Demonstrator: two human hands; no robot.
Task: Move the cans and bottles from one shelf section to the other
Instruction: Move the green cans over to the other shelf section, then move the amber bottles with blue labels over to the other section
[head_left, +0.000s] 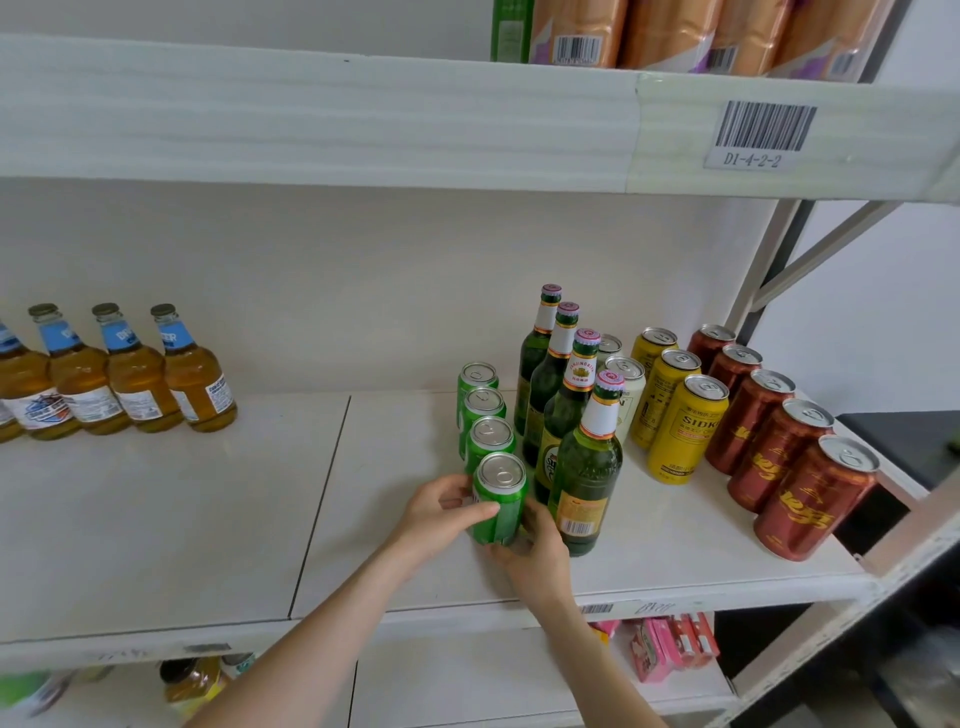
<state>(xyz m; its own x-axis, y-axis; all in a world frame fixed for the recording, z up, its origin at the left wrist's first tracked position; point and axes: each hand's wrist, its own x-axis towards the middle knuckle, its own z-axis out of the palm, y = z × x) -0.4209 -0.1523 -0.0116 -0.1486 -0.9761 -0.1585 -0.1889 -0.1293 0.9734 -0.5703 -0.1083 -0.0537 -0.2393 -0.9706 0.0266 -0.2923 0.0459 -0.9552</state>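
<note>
Middle shelf splits at a seam into left and right sections. Left section: only amber bottles at the far left, blue neck labels, print partly readable, looks like "DR..ER"; most of that board is bare, so likely the destination.

Right section holds stock in front-to-back rows, one product per row, which keeps each row reachable from the near edge. Left to right: green cans, green bottles, a pale can row mostly hidden behind the bottles, yellow cans marked "SIDK..", red cans with gold script, unreadable.

Upper shelf edge carries a barcode tag, "D1-4-2-2". Orange packs sit above it. Lower shelf shows pink boxes.

Near green can stands at the front of its row, upright, on the board, close beside the near green bottle. Left hand wraps its left side, thumb across the front. Right hand cups the near-right base, fingers partly hidden. Both grips closed on that one can; two-handed likely to clear the bottle next to it without knocking it.

Judgement: early in the task, right section close to full. Can not yet lifted, as far as can be told.
</note>
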